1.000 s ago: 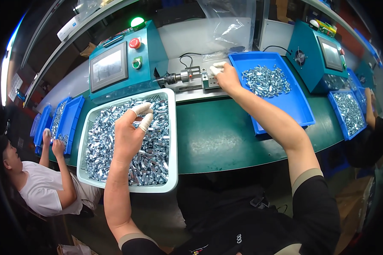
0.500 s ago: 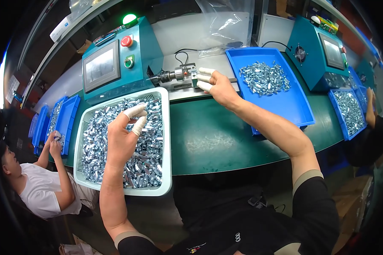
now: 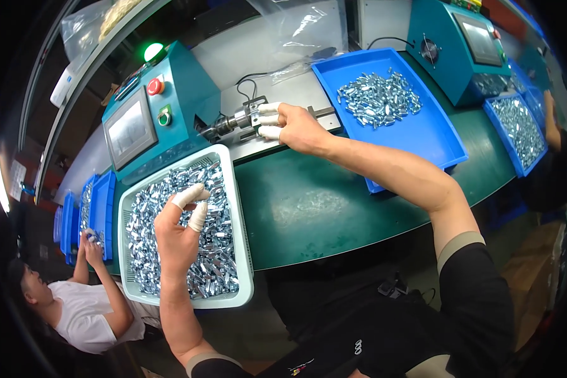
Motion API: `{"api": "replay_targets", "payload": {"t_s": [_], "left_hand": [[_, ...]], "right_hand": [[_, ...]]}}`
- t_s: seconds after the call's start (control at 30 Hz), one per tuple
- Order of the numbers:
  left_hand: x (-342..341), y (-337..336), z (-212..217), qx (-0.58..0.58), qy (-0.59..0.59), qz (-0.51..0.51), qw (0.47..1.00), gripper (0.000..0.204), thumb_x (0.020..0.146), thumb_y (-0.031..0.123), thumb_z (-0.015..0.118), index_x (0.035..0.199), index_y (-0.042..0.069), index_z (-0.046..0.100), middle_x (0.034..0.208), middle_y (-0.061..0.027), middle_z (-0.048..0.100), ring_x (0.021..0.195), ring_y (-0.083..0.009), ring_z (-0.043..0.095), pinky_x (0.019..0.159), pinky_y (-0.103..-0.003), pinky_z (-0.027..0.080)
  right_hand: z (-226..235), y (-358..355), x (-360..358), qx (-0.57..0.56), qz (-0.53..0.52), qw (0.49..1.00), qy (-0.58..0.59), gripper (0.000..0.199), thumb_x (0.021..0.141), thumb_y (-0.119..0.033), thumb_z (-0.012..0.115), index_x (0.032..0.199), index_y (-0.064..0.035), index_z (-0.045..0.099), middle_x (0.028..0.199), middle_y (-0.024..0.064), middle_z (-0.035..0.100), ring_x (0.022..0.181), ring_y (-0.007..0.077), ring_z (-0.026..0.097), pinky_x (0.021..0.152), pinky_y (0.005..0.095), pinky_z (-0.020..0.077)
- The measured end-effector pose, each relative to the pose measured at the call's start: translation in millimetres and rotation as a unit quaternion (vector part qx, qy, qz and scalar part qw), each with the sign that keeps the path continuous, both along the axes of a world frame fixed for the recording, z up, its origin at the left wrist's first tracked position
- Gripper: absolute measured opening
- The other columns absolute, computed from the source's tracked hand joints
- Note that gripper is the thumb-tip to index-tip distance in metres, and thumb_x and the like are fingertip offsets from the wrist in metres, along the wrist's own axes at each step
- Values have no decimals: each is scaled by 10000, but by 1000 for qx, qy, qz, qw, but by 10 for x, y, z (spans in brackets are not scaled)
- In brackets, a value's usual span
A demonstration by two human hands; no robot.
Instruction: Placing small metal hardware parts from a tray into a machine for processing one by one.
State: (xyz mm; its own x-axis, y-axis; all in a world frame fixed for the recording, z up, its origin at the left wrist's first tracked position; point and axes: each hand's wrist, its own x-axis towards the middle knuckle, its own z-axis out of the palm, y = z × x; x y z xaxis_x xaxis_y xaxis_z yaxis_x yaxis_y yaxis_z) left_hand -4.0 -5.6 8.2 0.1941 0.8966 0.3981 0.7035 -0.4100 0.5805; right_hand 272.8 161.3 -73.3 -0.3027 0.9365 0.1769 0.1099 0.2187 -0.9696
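Note:
My left hand (image 3: 177,238) hovers over a pale green plastic basket (image 3: 246,277) heaped with small shiny metal pieces (image 3: 214,261). White finger cots cover its thumb and fingers, which curl so the tips nearly meet; anything between them is too small to make out. At the teal machine, my right hand (image 3: 299,129) reaches in from the right, with cots on its fingers too. Those fingers bend round the block of the metal fixture (image 3: 254,108), beside the round steel chuck (image 3: 230,123). The hand hides most of the block and whatever it may hold.
Right of the fixture lies a blue tray (image 3: 416,148) with a pile of metal pieces. The teal machine (image 3: 192,94) has a screen, red button and lit green lamp. A second machine (image 3: 447,57) stands at far right. A co-worker (image 3: 88,309) sits at left by blue trays.
The view has shifted, so machines and trays sit differently in the picture. My right hand has closed in on the fixture, covering the green block seen before. My left hand stays over the basket.

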Motion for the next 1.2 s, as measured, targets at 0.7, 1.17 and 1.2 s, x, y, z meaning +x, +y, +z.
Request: {"api": "replay_targets", "payload": {"t_s": [0.7,1.17,1.2], "left_hand": [[-149,80,-126,-48,-18,51,997,309,1018,44,680,1317,-36,670,1166,-123,760,1115,-186,705,1031,-339,534],[-145,86,-85,-14,-26,33,999,302,1011,61,694,1300,-29,688,1123,-113,779,1060,-167,724,980,-320,557],[-129,82,-72,-6,-32,32,999,302,1011,61,694,1300,-29,688,1123,-113,779,1060,-167,724,980,-320,557]], "right_hand": [[-277,56,146,81,-133,988,0,408,921,-191,650,1286,-13,688,994,215,770,893,283,760,820,383,576],[-209,122,214,123,-161,979,30,582,949,-284,739,1428,2,569,1045,214,773,909,310,760,841,399,584],[-214,161,232,108,-183,977,-16,596,957,-275,744,1447,6,553,1042,213,772,927,293,760,842,384,582]]}}
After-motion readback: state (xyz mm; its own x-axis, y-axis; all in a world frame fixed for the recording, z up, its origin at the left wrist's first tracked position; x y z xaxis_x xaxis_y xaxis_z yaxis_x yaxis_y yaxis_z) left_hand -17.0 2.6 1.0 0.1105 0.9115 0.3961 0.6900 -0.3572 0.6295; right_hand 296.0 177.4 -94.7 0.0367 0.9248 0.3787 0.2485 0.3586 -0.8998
